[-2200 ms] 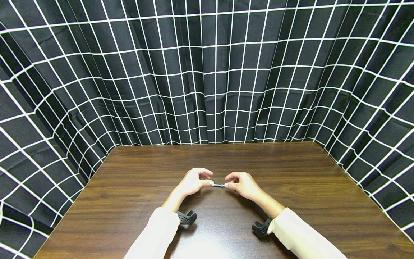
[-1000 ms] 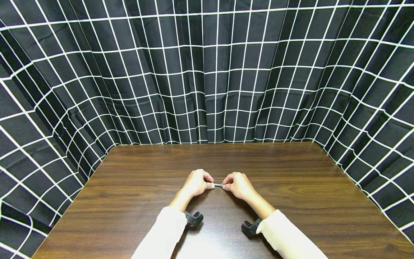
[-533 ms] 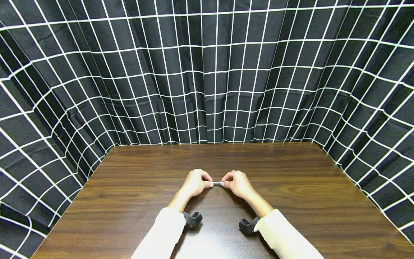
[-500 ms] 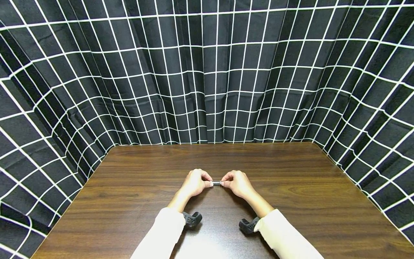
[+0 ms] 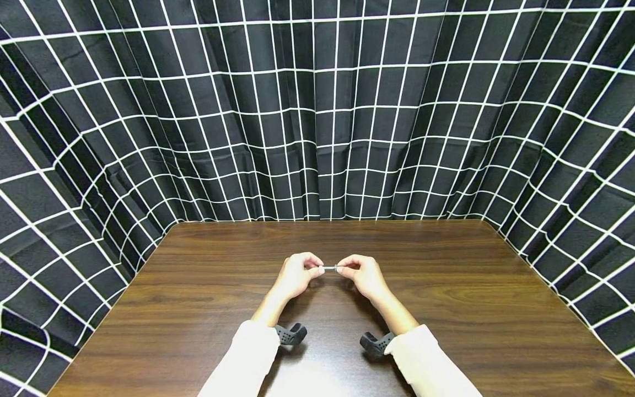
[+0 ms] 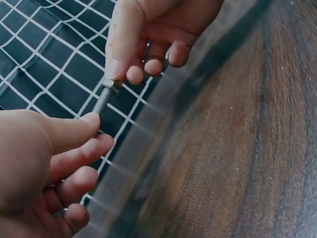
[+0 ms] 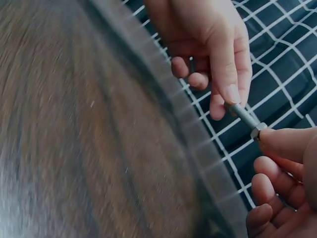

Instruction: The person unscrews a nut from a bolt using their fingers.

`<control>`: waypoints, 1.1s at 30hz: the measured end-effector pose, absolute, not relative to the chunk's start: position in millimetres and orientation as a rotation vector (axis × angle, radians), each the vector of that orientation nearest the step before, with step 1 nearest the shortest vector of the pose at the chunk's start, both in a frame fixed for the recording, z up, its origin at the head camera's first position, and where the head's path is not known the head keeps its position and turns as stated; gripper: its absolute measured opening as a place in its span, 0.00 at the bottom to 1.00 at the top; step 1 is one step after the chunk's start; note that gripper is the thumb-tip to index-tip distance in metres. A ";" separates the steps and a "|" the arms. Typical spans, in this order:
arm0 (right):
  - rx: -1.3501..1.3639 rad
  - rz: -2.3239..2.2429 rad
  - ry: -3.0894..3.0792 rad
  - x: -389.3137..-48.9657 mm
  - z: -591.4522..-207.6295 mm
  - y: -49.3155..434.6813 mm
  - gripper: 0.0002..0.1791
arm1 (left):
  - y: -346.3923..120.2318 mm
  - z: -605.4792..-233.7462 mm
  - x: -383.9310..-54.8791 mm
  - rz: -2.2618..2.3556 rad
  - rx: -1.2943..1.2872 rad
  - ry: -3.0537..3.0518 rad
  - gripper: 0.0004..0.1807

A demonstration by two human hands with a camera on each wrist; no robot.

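Observation:
A grey metal bolt (image 5: 328, 268) lies level between my two hands in the head view, off the table. My left hand (image 5: 295, 274) pinches one end of it between thumb and fingers, hiding that end. My right hand (image 5: 366, 274) has thumb and finger on the hex nut (image 7: 258, 130) at the other end. Close up in the left wrist view, screw thread shows on the bolt (image 6: 102, 100) between the left thumb tip and the nut (image 6: 110, 84). The other fingers of both hands are loosely curled.
A brown wood-grain table (image 5: 327, 242) spreads beneath both hands. Behind it and at the sides hangs a black curtain with a white grid (image 5: 322, 121). Dark grey wrist mounts (image 5: 291, 334) sit under both cream sleeves (image 5: 243, 358).
Both hands come closer together at first, the right fingers closing in at the nut. Over the last half second both move up the head view with the bolt between them.

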State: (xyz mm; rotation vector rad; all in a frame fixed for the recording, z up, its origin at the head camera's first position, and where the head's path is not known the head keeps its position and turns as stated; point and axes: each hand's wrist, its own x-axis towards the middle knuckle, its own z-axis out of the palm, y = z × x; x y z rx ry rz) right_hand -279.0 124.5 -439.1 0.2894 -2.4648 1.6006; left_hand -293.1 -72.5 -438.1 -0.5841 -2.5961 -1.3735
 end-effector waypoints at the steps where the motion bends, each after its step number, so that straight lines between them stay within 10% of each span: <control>1: 0.280 1.621 -2.442 -279.0 -438.2 123.2 0.03 | -73.0 -436.7 -292.8 -1.388 -0.584 -2.579 0.05; 33: 0.139 1.817 -2.279 -266.1 -408.1 113.7 0.07 | -78.9 -408.5 -284.6 -1.509 -0.620 -2.354 0.07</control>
